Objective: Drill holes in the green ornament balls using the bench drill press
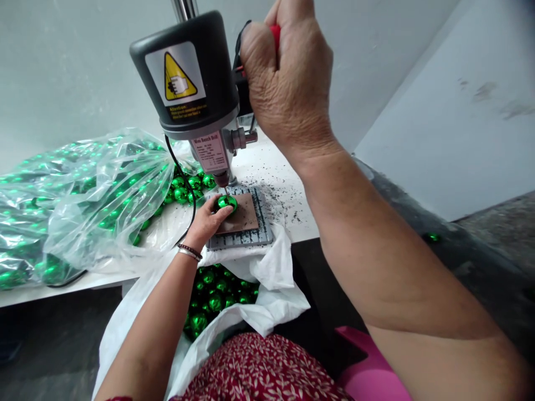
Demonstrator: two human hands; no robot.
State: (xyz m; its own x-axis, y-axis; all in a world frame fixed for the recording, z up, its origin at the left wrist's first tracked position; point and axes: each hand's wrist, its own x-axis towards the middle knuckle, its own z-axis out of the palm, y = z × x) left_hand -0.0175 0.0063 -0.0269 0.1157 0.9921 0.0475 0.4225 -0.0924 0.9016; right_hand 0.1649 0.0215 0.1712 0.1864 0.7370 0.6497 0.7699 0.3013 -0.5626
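My left hand (208, 217) grips a shiny green ball (228, 204) between thumb and fingers. The ball rests on a brown board (246, 211) laid over the grey slotted base (262, 234) of a mini bench drill (190, 72). Straight above it the thin drill bit (226, 191) comes down to the ball's top; I cannot tell how deep it goes. Up at the right of the drill head, my right hand (290, 72) is wrapped round the red-ended feed handle (275, 37), most of which the fingers hide.
A clear plastic bag (112, 195) of green balls lies on the white table (298, 220) at left. Below the table edge, a white sack (278, 303) holds more green balls. Dark shavings surround the drill base. A black cable (184, 172) hangs beside my left hand.
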